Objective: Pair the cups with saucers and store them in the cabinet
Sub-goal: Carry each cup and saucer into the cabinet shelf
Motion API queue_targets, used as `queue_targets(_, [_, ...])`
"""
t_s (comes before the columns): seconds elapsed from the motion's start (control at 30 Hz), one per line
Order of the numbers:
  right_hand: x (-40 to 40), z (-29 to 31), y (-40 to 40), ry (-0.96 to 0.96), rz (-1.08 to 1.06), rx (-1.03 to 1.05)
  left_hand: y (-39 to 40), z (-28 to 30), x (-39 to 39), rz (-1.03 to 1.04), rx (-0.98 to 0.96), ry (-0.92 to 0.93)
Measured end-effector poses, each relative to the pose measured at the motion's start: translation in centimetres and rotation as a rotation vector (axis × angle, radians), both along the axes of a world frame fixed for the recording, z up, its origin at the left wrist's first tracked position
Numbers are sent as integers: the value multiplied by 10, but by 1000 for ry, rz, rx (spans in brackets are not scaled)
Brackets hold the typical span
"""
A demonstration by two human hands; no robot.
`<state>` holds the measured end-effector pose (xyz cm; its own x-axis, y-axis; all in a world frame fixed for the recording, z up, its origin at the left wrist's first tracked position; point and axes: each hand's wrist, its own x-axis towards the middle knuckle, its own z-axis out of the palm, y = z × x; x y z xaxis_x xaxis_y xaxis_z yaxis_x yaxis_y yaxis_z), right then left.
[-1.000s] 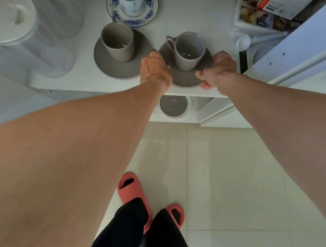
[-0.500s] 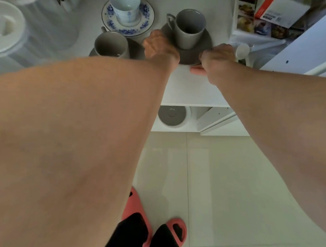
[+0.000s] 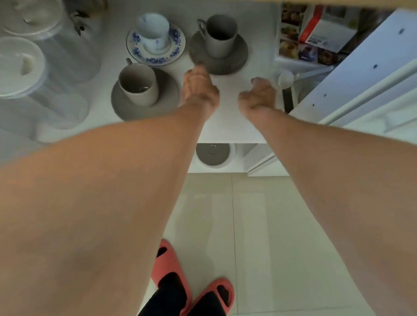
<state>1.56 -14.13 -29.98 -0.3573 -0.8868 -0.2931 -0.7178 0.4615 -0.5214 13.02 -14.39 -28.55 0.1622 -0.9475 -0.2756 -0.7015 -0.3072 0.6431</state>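
Your left hand [image 3: 200, 89] and right hand [image 3: 259, 95] hover empty over the white cabinet shelf [image 3: 228, 125], fingers loosely curled, just short of the grey cup [image 3: 220, 36] on its grey saucer [image 3: 217, 53]. A second grey cup [image 3: 139, 84] sits on a saucer [image 3: 145, 99] left of your left hand. The blue-patterned cup [image 3: 153, 30] and saucer [image 3: 156, 45] stand behind it.

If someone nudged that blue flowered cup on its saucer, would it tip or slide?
The blue flowered cup looks tall for its narrow foot, so it would probably tip easily. It sits loose on its glazed saucer, so it would likely slide. It looks like thin china, probably light and fragile.
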Motion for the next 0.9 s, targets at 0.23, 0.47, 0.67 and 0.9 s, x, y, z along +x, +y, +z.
queue_targets(0.23, [0, 62, 91, 158, 252, 112, 82, 43, 28, -450, -93, -521])
queue_targets(0.47, [-2, 187, 172, 268, 443, 122, 170, 149, 66, -500, 5, -628])
queue_targets(0.67, [-6, 299, 211, 271, 500, 9, 200, 250, 87, -361, -132, -531])
queue_targets(0.9, [-18, 367, 154, 201, 350, -109, 161, 305, 92, -234, -269, -489])
